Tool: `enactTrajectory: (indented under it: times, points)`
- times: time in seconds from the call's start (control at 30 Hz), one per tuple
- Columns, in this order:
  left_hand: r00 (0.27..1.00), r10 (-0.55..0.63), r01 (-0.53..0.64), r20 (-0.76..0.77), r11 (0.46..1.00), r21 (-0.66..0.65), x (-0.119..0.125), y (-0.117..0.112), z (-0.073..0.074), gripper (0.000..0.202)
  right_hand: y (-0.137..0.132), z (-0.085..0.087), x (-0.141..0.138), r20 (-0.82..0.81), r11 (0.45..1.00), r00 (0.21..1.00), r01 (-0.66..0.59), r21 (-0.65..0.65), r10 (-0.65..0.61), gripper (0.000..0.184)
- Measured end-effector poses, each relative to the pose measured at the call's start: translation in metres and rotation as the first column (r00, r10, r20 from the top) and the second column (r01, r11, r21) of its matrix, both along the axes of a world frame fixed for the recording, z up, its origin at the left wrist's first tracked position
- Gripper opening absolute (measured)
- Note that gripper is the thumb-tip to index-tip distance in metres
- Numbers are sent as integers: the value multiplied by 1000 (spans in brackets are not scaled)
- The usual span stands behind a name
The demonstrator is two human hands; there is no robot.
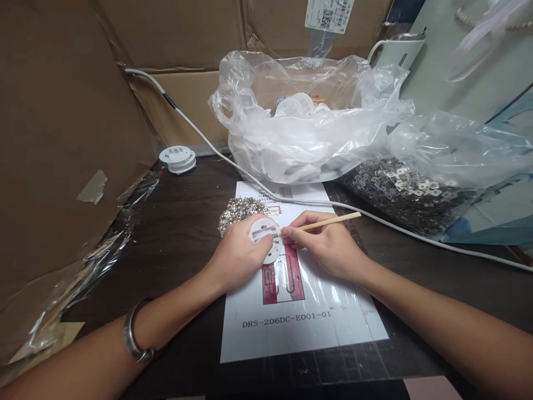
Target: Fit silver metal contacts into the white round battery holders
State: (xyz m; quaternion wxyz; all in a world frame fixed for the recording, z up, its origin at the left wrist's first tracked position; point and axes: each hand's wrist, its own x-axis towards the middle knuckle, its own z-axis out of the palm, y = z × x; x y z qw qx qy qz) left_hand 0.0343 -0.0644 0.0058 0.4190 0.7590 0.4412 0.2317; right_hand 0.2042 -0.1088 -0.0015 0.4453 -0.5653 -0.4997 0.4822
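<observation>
- Clear bag (308, 147) at the back of the tabletop (195, 194): mouth open, white round parts (295, 105) heaped inside, some showing above the near edge.
- Second bag (453, 147), right of it: also clear, with many small flat metal pieces (416, 182) in its lower part.
- Mug (402, 53) behind the bags: pale, handle to the left; its contents cannot be seen.
- Disc (272, 229): in the left hand, above the sheet (300, 339) and just beside the loose metal pile (240, 214). Its slotted face is turned toward the person; the slots run roughly from left to right.
- Stick (333, 222): its long axis runs sideways, the thin end pointing left at the disc, the free end reaching right and slightly away from the person. Whether the tip touches the disc is too small to tell.
- Left hand (239, 255): grasping the disc, thumb across its face.
- Right hand (333, 250): pinching the stick near its left end.
- Stacked discs (177, 161): on the tabletop at far left, well apart from the hands.
- Cable (200, 133): slants from the back left, across the sheet's upper part, to the right edge.
</observation>
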Motion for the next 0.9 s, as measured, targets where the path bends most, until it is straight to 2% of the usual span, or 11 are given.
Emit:
enactTrajectory:
  times: [0.27,0.53,0.67,0.9]
  points:
    - [997,-10,13,74,999,-36,-1,1,-4,11,0,0,0,-17,1000,1000,16,21,-16,17]
    - [998,-9,10,56,1000,-25,-1,-1,-3,11,-2,-1,-3,104,997,994,15,77,-23,17]
    - [999,13,-13,38,1000,-5,0,-1,-2,10,-2,-2,-1,64,996,998,-10,84,4,17]
    - [1000,19,-19,25,1000,4,0,-1,0,10,-3,-3,-2,-13,998,1000,18,63,-17,20]
